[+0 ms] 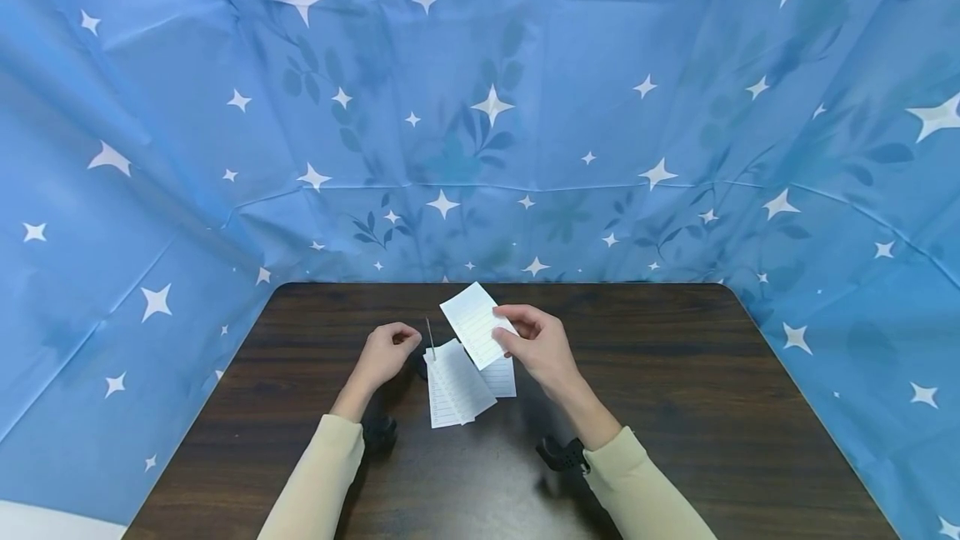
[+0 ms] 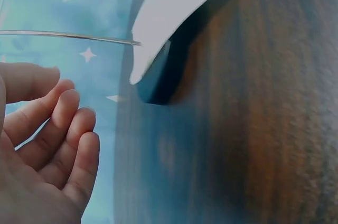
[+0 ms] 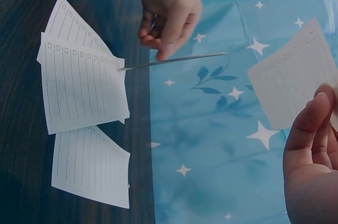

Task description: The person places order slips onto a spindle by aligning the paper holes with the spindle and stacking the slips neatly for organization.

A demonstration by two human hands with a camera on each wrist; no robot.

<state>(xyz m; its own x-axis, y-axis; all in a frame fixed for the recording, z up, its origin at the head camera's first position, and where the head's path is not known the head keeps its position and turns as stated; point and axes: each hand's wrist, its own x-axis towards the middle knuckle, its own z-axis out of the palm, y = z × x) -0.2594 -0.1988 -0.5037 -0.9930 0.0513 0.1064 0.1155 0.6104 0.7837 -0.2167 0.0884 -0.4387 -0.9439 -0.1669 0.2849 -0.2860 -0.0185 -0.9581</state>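
Observation:
In the head view my right hand (image 1: 542, 350) pinches a small lined paper sheet (image 1: 474, 323) by its edge, thumb on one face. In the right wrist view the held sheet (image 3: 296, 76) shows a row of checkboxes. Several similar sheets (image 3: 87, 86) are fanned out, stuck on the thin upright metal rod of a paper spike (image 3: 174, 61). My left hand (image 1: 386, 352) is just left of the spike, its fingers loosely curled and holding nothing. The left wrist view shows the spike's dark base (image 2: 161, 84) under the sheets, apart from the left hand (image 2: 50, 145).
The dark wood-grain table (image 1: 675, 407) has rounded far corners. A blue curtain (image 1: 480, 148) with white stars hangs behind it and along both sides. Black wrist devices (image 1: 562, 453) are worn on both forearms, by the pale sleeves (image 1: 645, 482).

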